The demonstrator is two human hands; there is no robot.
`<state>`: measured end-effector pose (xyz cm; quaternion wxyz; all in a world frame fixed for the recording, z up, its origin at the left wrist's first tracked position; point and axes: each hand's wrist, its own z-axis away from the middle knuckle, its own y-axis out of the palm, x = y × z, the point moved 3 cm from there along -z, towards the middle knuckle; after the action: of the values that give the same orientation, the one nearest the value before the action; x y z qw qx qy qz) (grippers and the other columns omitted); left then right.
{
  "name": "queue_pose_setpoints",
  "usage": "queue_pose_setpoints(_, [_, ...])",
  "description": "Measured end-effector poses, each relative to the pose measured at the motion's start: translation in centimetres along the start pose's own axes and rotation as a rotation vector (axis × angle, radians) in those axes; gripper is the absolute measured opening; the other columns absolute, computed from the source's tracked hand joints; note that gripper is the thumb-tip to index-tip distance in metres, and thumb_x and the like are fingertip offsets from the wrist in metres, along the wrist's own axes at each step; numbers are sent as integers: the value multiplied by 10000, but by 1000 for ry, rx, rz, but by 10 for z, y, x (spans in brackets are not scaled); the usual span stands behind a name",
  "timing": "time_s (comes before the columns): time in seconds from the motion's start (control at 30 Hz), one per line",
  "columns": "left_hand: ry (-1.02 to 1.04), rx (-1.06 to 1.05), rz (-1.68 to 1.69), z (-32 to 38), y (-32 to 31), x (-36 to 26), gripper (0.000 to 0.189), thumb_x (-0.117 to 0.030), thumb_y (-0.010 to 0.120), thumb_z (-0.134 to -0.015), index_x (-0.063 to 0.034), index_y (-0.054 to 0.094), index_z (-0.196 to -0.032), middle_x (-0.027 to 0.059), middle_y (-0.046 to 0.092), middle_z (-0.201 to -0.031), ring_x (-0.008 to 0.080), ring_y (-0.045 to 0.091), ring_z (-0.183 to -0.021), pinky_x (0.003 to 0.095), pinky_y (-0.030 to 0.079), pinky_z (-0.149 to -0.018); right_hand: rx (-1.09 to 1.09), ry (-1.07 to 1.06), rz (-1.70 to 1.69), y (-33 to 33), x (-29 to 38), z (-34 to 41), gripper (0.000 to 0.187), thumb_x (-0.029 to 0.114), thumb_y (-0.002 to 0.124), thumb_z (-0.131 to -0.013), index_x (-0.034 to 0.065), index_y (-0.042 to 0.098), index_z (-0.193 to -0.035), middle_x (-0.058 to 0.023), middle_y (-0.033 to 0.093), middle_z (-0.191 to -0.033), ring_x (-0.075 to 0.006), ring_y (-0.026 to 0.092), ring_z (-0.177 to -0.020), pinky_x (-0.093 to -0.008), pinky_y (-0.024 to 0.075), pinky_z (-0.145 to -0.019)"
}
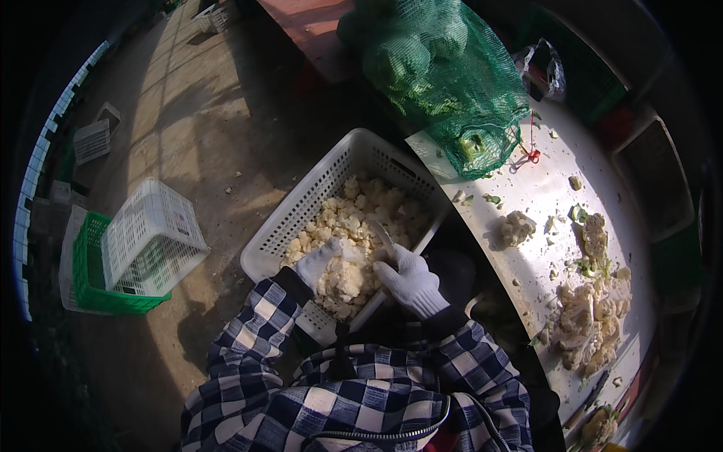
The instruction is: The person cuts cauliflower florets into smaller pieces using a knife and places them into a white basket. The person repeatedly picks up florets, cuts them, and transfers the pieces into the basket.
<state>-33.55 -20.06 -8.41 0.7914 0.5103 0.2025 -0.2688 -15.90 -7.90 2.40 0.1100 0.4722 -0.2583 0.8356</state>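
Both of my hands wear white knit gloves and work over a white perforated plastic crate (262,237) of cut cauliflower florets (322,223). My left hand (317,264) grips a larger cauliflower piece (342,281), its pale cut stem side turned up near my fingers. In my right hand (411,279) is a knife (382,233), its blade pointing up and to the left, close to that piece. The knife's handle is hidden inside my glove. Florets cover the crate's bottom, and its right side lies partly in shadow.
At right, a white table (508,271) bears cauliflower chunks (590,322), leaf scraps and a green mesh sack (435,85) of vegetable heads. A white crate (155,237) rests in a green crate (93,282) on the concrete floor (175,124) at left.
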Motion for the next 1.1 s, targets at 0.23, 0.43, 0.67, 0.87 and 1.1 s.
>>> queue_pose_setpoints(0.23, [-62, -167, -651, 9, 34, -5, 718, -570, 436, -1002, 31, 481, -1393, 164, 553, -1354, 202, 507, -1251, 322, 375, -1083, 22, -15, 118, -6, 17, -2, 463, 401, 707, -847, 56, 657, -1152, -107, 682, -988, -216, 672, -879, -328, 530, -754])
queue_pose_setpoints(0.43, [-88, -134, -832, 9, 56, -13, 617, -460, 392, -1042, 24, 438, -1423, 179, 531, -1394, 233, 484, -1313, 310, 345, -1120, 78, 118, 33, -10, 2, -1, 424, 421, 662, -893, 69, 683, -1127, -74, 688, -879, -137, 656, -808, -284, 505, -730])
queue_pose_setpoints(0.67, [-316, -40, -655, 15, 73, -21, 635, -488, 496, -996, 38, 513, -1350, 115, 589, -1262, 169, 561, -1100, 294, 446, -959, -59, 113, -357, -1, -38, -19, 331, 333, 587, -965, 15, 666, -1009, -36, 673, -779, -139, 642, -676, -271, 479, -598])
queue_pose_setpoints(0.87, [-118, -37, -706, 8, 83, -30, 594, -395, 633, -948, 13, 520, -1365, 130, 583, -1320, 180, 538, -1209, 292, 406, -1043, 108, 203, -333, -14, -31, -10, 333, 336, 577, -974, 10, 615, -1027, -58, 628, -693, -149, 569, -439, -267, 442, -399])
queue_pose_setpoints(1.1, [-41, -135, -883, 7, 92, -25, 480, -274, 697, -902, -21, 580, -1293, 104, 630, -1238, 154, 588, -1128, 267, 470, -958, 156, 239, -525, -3, -25, -7, 267, 253, 621, -961, 14, 608, -1077, -55, 656, -841, -140, 610, -498, -244, 504, -454])
